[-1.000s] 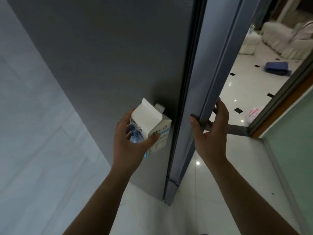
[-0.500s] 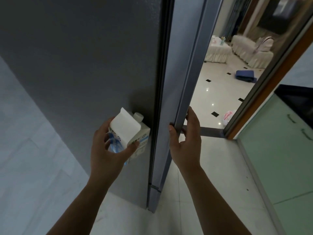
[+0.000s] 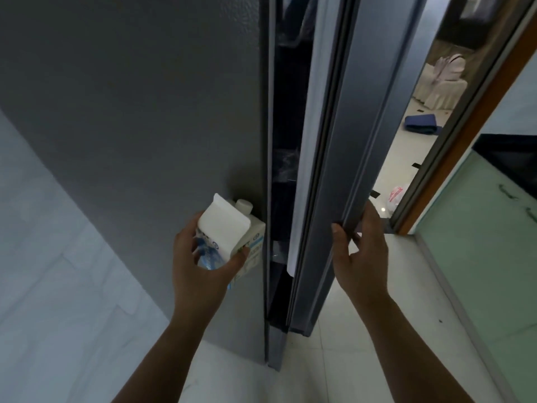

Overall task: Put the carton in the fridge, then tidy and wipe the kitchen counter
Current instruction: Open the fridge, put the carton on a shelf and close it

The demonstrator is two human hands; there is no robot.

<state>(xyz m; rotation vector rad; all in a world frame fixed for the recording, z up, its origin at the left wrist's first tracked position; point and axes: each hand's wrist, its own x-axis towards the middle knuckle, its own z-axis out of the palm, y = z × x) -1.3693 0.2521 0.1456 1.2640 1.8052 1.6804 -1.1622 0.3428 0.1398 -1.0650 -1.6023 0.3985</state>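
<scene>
My left hand (image 3: 200,269) grips a white carton (image 3: 229,228) with blue print and a white cap, held upright beside the dark grey side of the fridge (image 3: 139,117). My right hand (image 3: 360,254) is wrapped around the edge of the fridge door (image 3: 343,146), fingers behind it and thumb in front. The door stands slightly ajar, and a narrow dark gap (image 3: 283,158) shows shelves inside. What is on the shelves is too dark to make out.
A white tiled wall (image 3: 43,271) is at the left. Green cabinet fronts (image 3: 479,257) stand at the right under a dark counter (image 3: 511,158). A doorway (image 3: 453,132) opens onto a room with a blue item and a plastic bag (image 3: 396,196) on the floor.
The fridge door has swung out from shut to slightly ajar under my right hand, exposing the dark interior. The carton stays in my left hand beside the fridge.
</scene>
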